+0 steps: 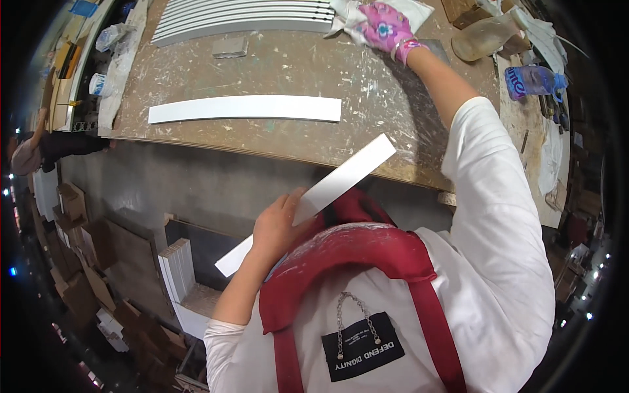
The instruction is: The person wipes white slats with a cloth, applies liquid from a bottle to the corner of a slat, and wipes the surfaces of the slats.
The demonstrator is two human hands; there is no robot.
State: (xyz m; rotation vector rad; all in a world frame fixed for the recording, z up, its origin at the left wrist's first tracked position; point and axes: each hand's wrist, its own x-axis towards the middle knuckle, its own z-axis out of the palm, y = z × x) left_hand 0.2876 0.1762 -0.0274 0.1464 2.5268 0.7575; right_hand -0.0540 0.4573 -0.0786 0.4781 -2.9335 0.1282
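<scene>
My bare left hand [278, 226] is closed around a white strip of board [350, 171], held slanting in front of my red apron [341, 252]. The strip's upper end reaches over the table's near edge. At the far right of the workbench [288, 147], my right hand [386, 29], in a pink flowered glove, is closed on a white cloth [347, 23]; its fingertips are partly hidden. A second white strip [246, 109] lies flat across the middle of the bench. Beyond it, several white strips [242, 23] lie side by side in a row.
A small grey block [229, 48] sits near the row. On the right are a cloudy plastic jar [481, 39] and a blue-capped bottle [529, 83]. White panels [177, 268] stand below the bench, on the left. Another person [33, 147] is at the far left.
</scene>
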